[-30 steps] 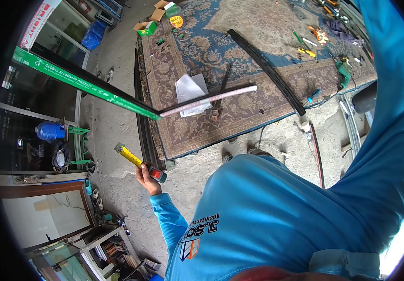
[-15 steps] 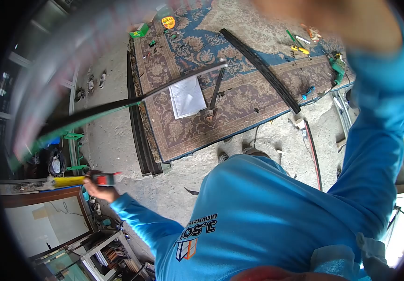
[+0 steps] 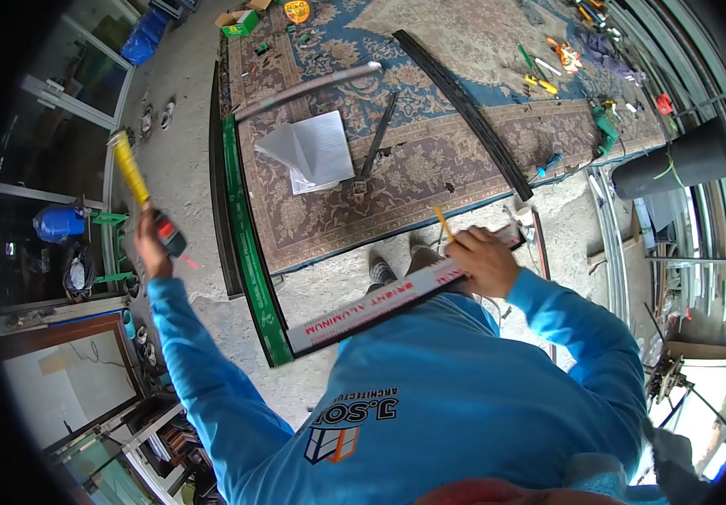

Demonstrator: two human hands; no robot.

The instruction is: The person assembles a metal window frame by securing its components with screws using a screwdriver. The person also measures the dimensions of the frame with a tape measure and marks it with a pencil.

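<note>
My left hand (image 3: pixel 154 244) is closed round a tape measure (image 3: pixel 169 234), its yellow blade (image 3: pixel 130 168) sticking out away from me. On the right, my right hand (image 3: pixel 485 263) grips the end of a white-filmed aluminum profile (image 3: pixel 371 305) with red lettering, held across in front of my waist. A yellow pencil (image 3: pixel 443 223) pokes up from the fingers of that hand. At its left end the profile meets a green-filmed profile (image 3: pixel 249 244), and a third profile (image 3: pixel 308 88) joins the far end, making a three-sided frame.
A patterned carpet (image 3: pixel 296 227) carries white paper sheets (image 3: pixel 317 151), a long black profile (image 3: pixel 464 114), a short dark bar (image 3: pixel 380 139) and a green power drill (image 3: pixel 605 130). Metal lengths (image 3: pixel 691 59) line the right side. A framed panel (image 3: pixel 68 370) stands at lower left.
The frame has come down from a raised, tilted position to lie level before me. My right hand has lowered to its near side. My left hand has moved forward with the tape measure.
</note>
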